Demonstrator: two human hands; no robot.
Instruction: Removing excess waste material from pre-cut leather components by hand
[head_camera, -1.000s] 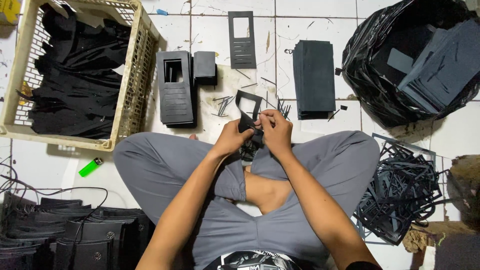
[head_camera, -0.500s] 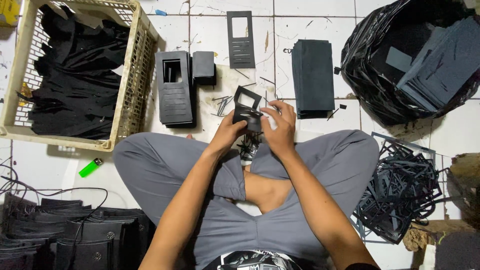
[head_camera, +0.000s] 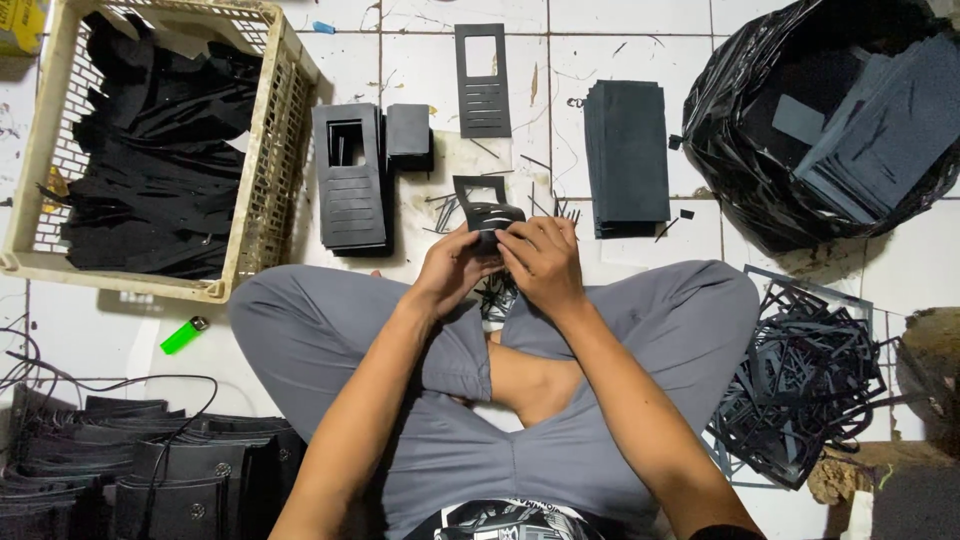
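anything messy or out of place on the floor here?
Yes. Thin black offcut strips lie scattered on the white tiles ahead of both hands, and a tangle of cut-out frames sprawls by the person's right knee. A green lighter lies loose near the crate.

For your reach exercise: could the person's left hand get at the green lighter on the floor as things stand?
Probably yes. The lighter lies on open tile beside the left knee, nothing on it. But the left hand shares a grip on the black cutout with the right hand, so it must let go first.
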